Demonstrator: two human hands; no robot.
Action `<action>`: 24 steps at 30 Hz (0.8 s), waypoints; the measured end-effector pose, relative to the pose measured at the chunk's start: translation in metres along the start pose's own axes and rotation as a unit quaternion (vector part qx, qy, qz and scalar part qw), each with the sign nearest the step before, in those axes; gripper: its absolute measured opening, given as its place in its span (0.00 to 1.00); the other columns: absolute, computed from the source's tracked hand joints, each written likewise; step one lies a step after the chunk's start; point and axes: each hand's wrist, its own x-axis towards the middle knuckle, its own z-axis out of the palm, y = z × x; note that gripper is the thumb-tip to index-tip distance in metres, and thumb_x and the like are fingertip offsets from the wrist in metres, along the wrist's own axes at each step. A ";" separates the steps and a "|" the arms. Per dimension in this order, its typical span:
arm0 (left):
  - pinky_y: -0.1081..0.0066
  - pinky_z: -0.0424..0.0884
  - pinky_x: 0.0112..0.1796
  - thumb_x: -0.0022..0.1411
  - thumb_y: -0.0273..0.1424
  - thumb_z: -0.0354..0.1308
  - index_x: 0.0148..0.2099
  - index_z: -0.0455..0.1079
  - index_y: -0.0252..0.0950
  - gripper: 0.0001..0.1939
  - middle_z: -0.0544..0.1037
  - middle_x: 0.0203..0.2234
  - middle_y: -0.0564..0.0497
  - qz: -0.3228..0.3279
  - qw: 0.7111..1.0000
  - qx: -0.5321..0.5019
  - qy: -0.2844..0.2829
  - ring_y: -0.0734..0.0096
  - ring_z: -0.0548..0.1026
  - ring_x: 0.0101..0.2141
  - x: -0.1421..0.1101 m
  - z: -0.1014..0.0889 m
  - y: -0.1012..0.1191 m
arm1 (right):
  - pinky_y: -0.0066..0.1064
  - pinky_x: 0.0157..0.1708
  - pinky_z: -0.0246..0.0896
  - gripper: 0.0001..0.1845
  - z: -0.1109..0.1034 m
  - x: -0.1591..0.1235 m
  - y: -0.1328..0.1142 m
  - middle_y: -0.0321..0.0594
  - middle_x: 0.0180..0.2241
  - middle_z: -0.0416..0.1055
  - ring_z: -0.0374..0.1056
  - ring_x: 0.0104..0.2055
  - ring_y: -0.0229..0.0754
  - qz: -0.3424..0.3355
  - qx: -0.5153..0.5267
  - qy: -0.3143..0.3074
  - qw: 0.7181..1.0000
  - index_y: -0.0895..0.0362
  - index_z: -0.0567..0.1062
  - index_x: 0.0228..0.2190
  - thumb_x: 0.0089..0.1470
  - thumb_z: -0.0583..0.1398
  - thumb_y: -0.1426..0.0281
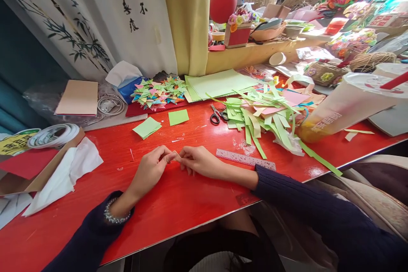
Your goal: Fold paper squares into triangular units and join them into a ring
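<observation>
Pinching a pale piece [176, 157] — left hand [151, 171], right hand [201, 162] — over glossy red tabletop [168, 208].

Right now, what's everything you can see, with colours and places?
Table: one, red, below everything
Squares: several, green, beyond hands
Stars: many, multicoloured, behind squares
Sheets: several, pale green, right of stars
Scissors: one pair, black-handled, mid-table
Strips: many, mostly green, right of scissors
Ruler: one, pink, beyond right forearm
Cup: one, pale, right
Box: one, brown, left
Tissue pack: one, blue, left of stars
Balloon: one, red, near window
Clutter: uncountable, mixed, right rear
Curtain: one, yellow, behind
Hanging: one, white, back left
Small piece: one, pale, between fingers
Left hand, right hand: two, bare, centre
Sleeves: two, navy, front
</observation>
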 end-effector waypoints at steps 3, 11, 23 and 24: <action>0.72 0.60 0.31 0.64 0.44 0.52 0.30 0.67 0.37 0.17 0.70 0.23 0.55 -0.029 0.999 -0.035 -0.021 0.72 0.67 0.27 0.002 0.000 -0.004 | 0.21 0.27 0.59 0.12 -0.022 0.002 -0.009 0.37 0.30 0.76 0.68 0.26 0.30 -0.010 -0.222 -0.016 0.975 0.59 0.72 0.34 0.65 0.52 0.67; 0.72 0.60 0.33 0.62 0.49 0.54 0.35 0.70 0.37 0.19 0.69 0.26 0.55 -0.081 0.990 -0.113 -0.003 0.73 0.65 0.29 0.010 -0.001 -0.022 | 0.32 0.35 0.56 0.15 -0.193 -0.007 0.008 0.52 0.33 0.76 0.69 0.35 0.44 0.223 -0.481 0.153 0.834 0.63 0.80 0.32 0.55 0.53 0.76; 0.73 0.60 0.30 0.62 0.47 0.53 0.35 0.73 0.39 0.17 0.73 0.24 0.55 -0.048 0.996 -0.061 -0.052 0.72 0.68 0.27 0.006 0.000 -0.011 | 0.35 0.33 0.56 0.19 -0.245 0.010 0.050 0.57 0.38 0.75 0.70 0.39 0.51 0.307 -0.586 0.064 0.747 0.64 0.80 0.36 0.55 0.59 0.61; 0.73 0.60 0.30 0.62 0.47 0.53 0.34 0.73 0.39 0.18 0.73 0.23 0.55 -0.048 0.995 -0.062 -0.053 0.72 0.68 0.27 0.007 0.001 -0.012 | 0.34 0.32 0.56 0.18 -0.245 0.012 0.052 0.57 0.38 0.75 0.70 0.38 0.50 0.308 -0.586 0.068 0.747 0.64 0.80 0.37 0.55 0.58 0.64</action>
